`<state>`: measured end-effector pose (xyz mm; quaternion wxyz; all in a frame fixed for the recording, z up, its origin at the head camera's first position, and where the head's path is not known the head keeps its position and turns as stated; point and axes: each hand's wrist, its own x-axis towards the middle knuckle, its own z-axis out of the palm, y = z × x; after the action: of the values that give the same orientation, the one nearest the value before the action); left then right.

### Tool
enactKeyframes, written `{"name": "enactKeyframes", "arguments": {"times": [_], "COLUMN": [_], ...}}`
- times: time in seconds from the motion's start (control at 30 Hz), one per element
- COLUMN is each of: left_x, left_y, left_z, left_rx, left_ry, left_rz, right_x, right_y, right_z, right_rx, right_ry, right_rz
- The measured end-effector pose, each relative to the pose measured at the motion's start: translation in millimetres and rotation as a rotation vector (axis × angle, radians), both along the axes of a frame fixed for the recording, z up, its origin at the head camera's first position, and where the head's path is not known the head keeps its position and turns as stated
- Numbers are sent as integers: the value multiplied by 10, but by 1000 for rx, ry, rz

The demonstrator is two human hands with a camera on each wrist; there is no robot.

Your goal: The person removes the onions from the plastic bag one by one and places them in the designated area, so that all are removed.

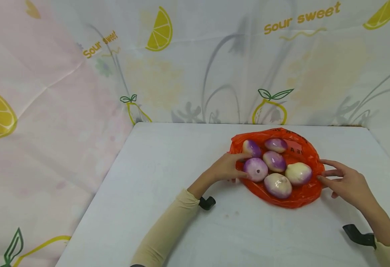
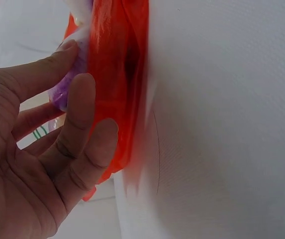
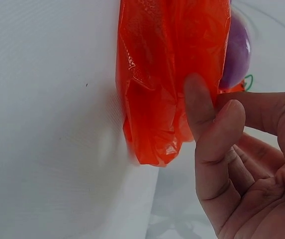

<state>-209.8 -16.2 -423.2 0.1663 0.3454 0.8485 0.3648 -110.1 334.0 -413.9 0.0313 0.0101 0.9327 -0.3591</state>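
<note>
A red plastic bag (image 1: 293, 200) lies spread open on the white table, its rim rolled low around several purple-and-white peeled onions (image 1: 274, 161). At its left side, my left hand (image 1: 226, 167) reaches over the rim, thumb and index finger on either side of an onion (image 1: 255, 169). In the left wrist view the thumb presses that purple onion (image 2: 65, 89), while other fingers stay outside the bag (image 2: 115, 74). My right hand (image 1: 348, 183) pinches the bag's right edge between thumb and fingers. The right wrist view shows its fingers (image 3: 217, 139) against the red plastic (image 3: 152, 99).
The white table (image 1: 168, 155) extends left of and in front of the bag. A lemon-printed cloth (image 1: 195, 66) hangs behind and along the sides. Black curved pieces (image 1: 358, 234) are at both wrists.
</note>
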Motion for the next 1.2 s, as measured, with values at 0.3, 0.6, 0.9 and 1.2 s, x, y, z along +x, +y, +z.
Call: {"name": "enactKeyframes", "arguments": {"times": [0.3,0.6,0.9,1.2], "left_x": [31,81,-2,-60], "left_y": [-21,-178,-571,-1015], "left_z": [84,276,366,422], "left_rx": [11,24,121,203], "left_ry": [-7,-15,-100,-108], "left_rz": [-19,10,68,174], "right_x": [4,12,6,11], "right_y": [2,18,18,15], "right_z": [4,8,21,15], "right_rx": [-3,-13,-14,-16], "right_ry": [5,21,16,23], "right_rz": [-8,-11,-18,-12]}}
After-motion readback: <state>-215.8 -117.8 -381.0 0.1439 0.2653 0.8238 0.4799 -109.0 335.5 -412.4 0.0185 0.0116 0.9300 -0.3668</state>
